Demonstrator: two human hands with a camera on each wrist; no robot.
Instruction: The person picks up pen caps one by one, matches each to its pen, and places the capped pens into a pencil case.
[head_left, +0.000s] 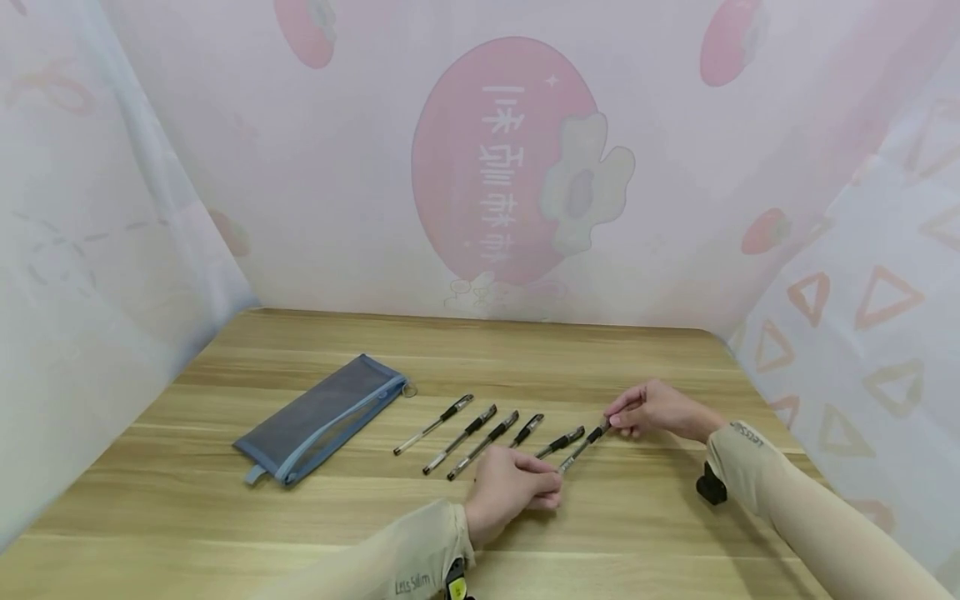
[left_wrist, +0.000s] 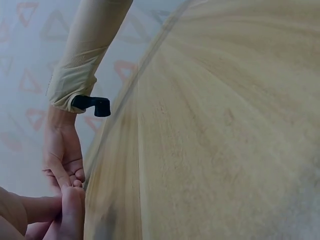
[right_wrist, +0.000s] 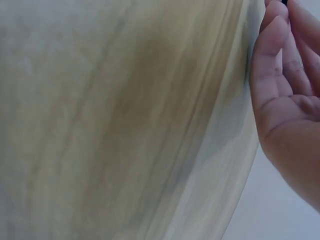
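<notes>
In the head view my right hand (head_left: 662,410) pinches the far end of a gel pen (head_left: 583,448) with a clear barrel and black grip. The fingers and thumb of my left hand (head_left: 510,490) pinch that pen's near end, so it slants between both hands. Just left of it, several similar gel pens (head_left: 459,439) lie side by side on the table, a few partly hidden behind my left hand. The left wrist view has both hands close together at its lower left. My right hand (right_wrist: 287,85) fills the upper right of the right wrist view.
A blue-grey mesh zip pouch (head_left: 322,421) lies on the left of the wooden table (head_left: 600,354), its zipper pull towards the pens. Patterned pale curtains (head_left: 337,183) enclose the table at the back and sides.
</notes>
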